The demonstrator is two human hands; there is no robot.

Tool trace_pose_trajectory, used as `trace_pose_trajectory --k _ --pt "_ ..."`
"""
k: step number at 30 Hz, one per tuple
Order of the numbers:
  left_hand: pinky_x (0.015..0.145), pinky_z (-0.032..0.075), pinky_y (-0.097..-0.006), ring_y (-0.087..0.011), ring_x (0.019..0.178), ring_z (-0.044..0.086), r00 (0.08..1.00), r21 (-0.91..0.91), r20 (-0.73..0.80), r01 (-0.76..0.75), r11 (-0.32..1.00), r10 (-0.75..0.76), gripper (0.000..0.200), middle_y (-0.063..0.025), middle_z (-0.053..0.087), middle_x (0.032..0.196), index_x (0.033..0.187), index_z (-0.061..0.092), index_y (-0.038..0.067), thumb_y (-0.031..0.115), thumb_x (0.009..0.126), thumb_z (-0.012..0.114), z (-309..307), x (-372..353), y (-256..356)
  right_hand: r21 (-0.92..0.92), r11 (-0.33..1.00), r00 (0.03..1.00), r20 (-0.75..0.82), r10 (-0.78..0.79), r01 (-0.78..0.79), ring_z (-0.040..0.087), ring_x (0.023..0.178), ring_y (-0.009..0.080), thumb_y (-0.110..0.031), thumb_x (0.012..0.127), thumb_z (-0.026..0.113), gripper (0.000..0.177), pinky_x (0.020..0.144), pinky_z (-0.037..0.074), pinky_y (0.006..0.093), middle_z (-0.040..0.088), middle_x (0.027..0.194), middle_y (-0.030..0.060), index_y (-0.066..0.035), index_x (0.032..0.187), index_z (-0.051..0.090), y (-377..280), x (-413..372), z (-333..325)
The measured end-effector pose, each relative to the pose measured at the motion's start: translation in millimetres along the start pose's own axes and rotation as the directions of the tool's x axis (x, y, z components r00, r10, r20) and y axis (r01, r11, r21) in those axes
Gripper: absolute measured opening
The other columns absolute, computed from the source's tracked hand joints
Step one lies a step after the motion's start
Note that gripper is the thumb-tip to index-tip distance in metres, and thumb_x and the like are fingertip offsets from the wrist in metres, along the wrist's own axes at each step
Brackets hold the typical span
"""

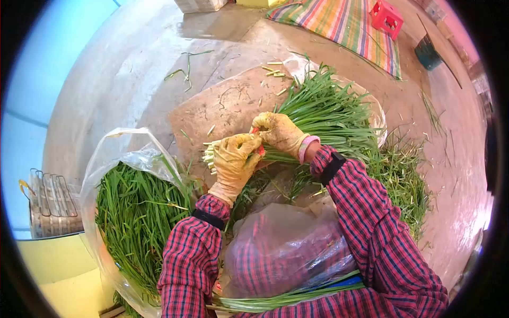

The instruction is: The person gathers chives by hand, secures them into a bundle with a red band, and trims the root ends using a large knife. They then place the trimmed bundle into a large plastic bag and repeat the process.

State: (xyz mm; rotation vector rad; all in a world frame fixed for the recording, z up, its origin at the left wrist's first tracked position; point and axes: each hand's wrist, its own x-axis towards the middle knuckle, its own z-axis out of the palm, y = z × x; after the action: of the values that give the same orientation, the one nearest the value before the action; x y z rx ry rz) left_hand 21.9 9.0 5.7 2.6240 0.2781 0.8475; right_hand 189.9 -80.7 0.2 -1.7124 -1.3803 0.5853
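Head view: left hand [233, 160] and right hand [279, 133] clasp chive bunch [331, 112] near cut ends.

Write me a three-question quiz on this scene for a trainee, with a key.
1. True or false: the left hand and the right hand, both in yellow gloves, grip the same bundle of long green leafy stalks.
2. On which side of the person does the clear plastic bag stuffed with green stalks lie? A) their left B) their right C) far ahead
3. Fill in: the small plastic crate near the striped mat is coloured ____.

Key: 1 true; 2 A; 3 red.
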Motion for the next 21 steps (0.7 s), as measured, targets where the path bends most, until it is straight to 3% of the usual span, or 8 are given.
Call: trace_pose_trajectory --k 4,9,11,13,15,17,21 --pt "0.082 0.045 -0.0380 -0.0252 0.090 0.061 1.000 -0.083 -0.014 -0.002 0.997 0.001 0.015 -0.0008 0.070 0.097 0.091 0.072 0.015 0.013 0.076 0.071 3.8 4.1 -1.0 0.067 0.998 0.999 -0.034 -0.010 0.013 0.064 0.084 0.0309 -0.019 0.081 0.065 0.014 0.074 0.049 0.0368 0.063 0.085 0.0140 -0.007 0.087 0.065 5.8 1.5 1.2" --pt "0.082 0.046 -0.0371 -0.0243 0.088 0.062 0.997 -0.226 0.073 -0.022 0.974 0.039 0.014 -0.0032 0.070 0.094 0.093 0.072 0.009 0.007 0.080 0.068 12.1 6.8 -10.0 0.055 0.998 0.998 -0.057 -0.020 0.024 0.064 0.083 0.0299 -0.021 0.083 0.064 0.015 0.074 0.049 0.0364 0.064 0.085 0.0141 -0.008 0.088 0.065 9.9 3.4 1.5" --pt "0.082 0.046 -0.0351 -0.0230 0.088 0.062 0.991 -0.527 0.086 0.128 0.840 -0.098 0.011 -0.0068 0.070 0.092 0.093 0.071 0.005 0.004 0.082 0.067 11.5 6.3 -12.3 0.063 0.998 0.999 -0.050 0.015 -0.012 0.064 0.083 0.0295 -0.023 0.083 0.064 0.016 0.073 0.049 0.0365 0.064 0.085 0.0141 -0.008 0.087 0.065 9.7 2.9 3.1" --pt "0.081 0.047 -0.0336 -0.0220 0.088 0.062 0.991 -0.515 0.111 0.120 0.849 -0.073 0.010 -0.0093 0.069 0.091 0.093 0.070 0.003 0.003 0.084 0.067 8.7 8.4 -12.6 0.124 0.992 0.997 -0.059 0.040 -0.032 0.064 0.083 0.0297 -0.024 0.083 0.064 0.017 0.073 0.049 0.0370 0.064 0.085 0.0142 -0.008 0.087 0.065 8.6 1.8 4.0" --pt "0.080 0.048 -0.0339 -0.0223 0.087 0.063 0.970 -0.613 0.158 0.242 0.752 -0.183 0.010 -0.0102 0.069 0.090 0.093 0.070 0.002 0.003 0.083 0.067 9.6 7.5 -11.1 0.151 0.988 0.996 -0.088 0.032 -0.019 0.063 0.082 0.0297 -0.024 0.083 0.065 0.016 0.073 0.049 0.0372 0.064 0.084 0.0138 -0.008 0.086 0.065 11.2 1.9 7.6" --pt "0.078 0.049 -0.0324 -0.0217 0.086 0.063 0.968 -0.568 0.154 0.252 0.783 -0.200 0.010 -0.0102 0.069 0.092 0.092 0.070 0.001 0.003 0.083 0.069 10.4 6.1 -13.0 0.124 0.992 0.992 -0.128 0.014 0.002 0.063 0.081 0.0303 -0.023 0.082 0.067 0.015 0.072 0.049 0.0380 0.062 0.082 0.0133 -0.008 0.084 0.065 13.4 3.1 10.0" --pt "0.076 0.049 -0.0303 -0.0213 0.084 0.063 0.919 -0.621 0.286 0.394 0.678 -0.271 0.008 -0.0101 0.068 0.088 0.092 0.068 0.000 0.001 0.084 0.066 6.0 7.9 -10.0 0.021 0.999 0.984 -0.174 -0.046 0.050 0.061 0.080 0.0323 -0.022 0.081 0.068 0.015 0.071 0.048 0.0397 0.061 0.082 0.0131 -0.007 0.082 0.064 14.8 2.8 11.2"
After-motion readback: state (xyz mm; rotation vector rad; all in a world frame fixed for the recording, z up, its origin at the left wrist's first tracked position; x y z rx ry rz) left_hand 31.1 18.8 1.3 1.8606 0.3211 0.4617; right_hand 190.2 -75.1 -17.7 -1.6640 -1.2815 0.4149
